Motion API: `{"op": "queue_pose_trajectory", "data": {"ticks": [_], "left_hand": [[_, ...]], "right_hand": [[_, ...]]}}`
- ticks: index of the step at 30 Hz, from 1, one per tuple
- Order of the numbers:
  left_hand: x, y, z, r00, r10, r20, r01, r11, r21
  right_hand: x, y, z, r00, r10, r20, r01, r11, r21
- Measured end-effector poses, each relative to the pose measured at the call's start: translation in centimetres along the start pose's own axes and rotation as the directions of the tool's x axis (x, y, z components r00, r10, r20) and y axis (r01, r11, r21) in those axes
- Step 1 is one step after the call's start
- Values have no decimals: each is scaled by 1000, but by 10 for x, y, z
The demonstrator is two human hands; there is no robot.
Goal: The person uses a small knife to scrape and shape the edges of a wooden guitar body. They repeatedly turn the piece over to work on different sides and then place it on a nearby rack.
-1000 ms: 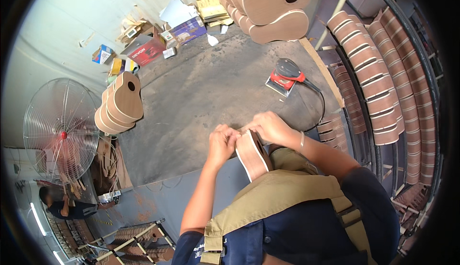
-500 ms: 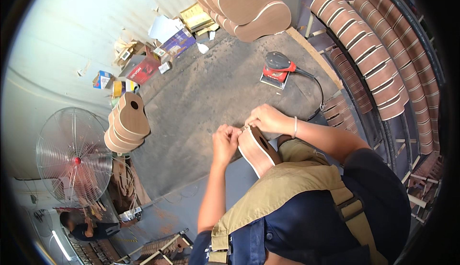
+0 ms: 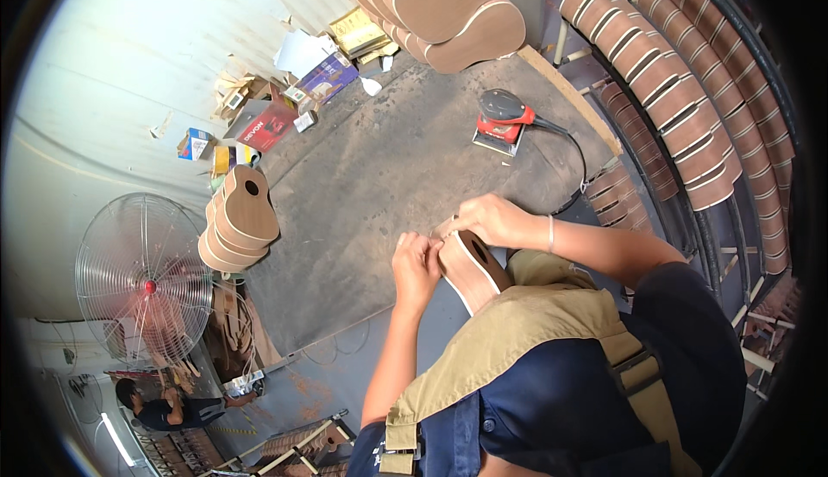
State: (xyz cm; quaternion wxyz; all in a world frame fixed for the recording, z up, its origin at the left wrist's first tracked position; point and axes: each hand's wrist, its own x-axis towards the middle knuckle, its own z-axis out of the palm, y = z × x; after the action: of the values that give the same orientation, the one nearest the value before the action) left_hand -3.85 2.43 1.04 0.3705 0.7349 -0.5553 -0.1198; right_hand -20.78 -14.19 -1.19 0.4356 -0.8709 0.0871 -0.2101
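Note:
A small wooden ukulele body (image 3: 473, 272) with pale edging leans against my apron at the near edge of the workbench, its dark sound hole facing right. At the left of its far end is my left hand (image 3: 416, 263), thumb and fingers closed against the edge. My right hand (image 3: 495, 221), with a pale band on its wrist, is bent over the same end, fingers pinched. A thin tan piece (image 3: 445, 226) shows between the two hands; its kind is too small to tell. The fingertips are partly hidden.
A red and black sander (image 3: 500, 122) with a cable stands on the dark workbench (image 3: 362, 184). Stacked ukulele bodies (image 3: 241, 218) sit left, larger guitar bodies (image 3: 448, 3) at the back. Racked curved wooden parts (image 3: 660, 89) flank the right, a fan (image 3: 147, 280) the left. Another person (image 3: 168, 410) is beyond.
The whole view has shifted slightly. My hands stay at the far end of the ukulele body, and more of the thin tan piece shows between them.

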Motion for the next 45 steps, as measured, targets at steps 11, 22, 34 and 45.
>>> {"op": "queue_pose_trajectory", "data": {"ticks": [11, 22, 34, 45], "left_hand": [[-61, 9, 16, 939, 299, -167, -261, 940, 220], [-65, 15, 15, 941, 336, -22, -331, 935, 129], [-20, 27, -3, 981, 144, -132, -135, 988, 72], [-81, 23, 22, 957, 282, 71, -279, 959, -58]], "right_hand": [[-38, -19, 2, 931, -362, -50, 344, 915, -208], [-58, -29, -2, 949, -282, 140, 308, 925, -225], [-9, -19, -14, 976, -219, -4, 216, 965, -147], [-98, -18, 7, 976, -166, 143, 180, 980, -89]]}}
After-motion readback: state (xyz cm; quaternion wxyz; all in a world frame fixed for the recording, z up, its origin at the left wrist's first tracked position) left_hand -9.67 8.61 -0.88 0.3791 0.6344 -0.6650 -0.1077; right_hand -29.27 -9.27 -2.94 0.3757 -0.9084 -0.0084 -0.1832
